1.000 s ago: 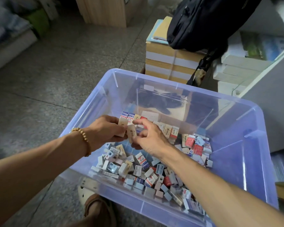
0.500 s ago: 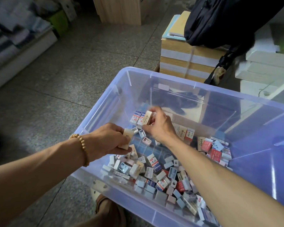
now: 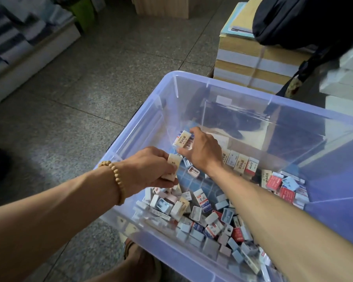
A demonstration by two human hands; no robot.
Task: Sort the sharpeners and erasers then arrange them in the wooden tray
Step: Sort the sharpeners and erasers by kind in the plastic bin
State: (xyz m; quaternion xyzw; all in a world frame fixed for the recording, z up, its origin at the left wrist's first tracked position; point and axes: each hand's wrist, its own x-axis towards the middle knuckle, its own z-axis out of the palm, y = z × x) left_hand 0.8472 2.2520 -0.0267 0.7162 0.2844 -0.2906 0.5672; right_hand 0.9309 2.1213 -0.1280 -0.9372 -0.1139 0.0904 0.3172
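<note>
Erasers are being sorted: one eraser [image 3: 183,138] is being pinched by the right hand [image 3: 204,151] for the row [image 3: 239,161], another [image 3: 172,166] gripped by the left hand [image 3: 151,169]; careful alignment is needed next

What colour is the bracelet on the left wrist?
Light tan wooden beads on the bracelet, seen in the head view.

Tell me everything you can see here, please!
plastic bin: one, clear bluish, on the floor
erasers and sharpeners: too many to count, mixed colours, loose in the bin
row of erasers: several, cream and red, standing mid-bin
paper stacks: several, tan and white, behind the bin
bag: one, black, on the stacks
bracelet: one, beaded tan, left wrist
left hand: grips a cream eraser
right hand: holds another eraser
</note>
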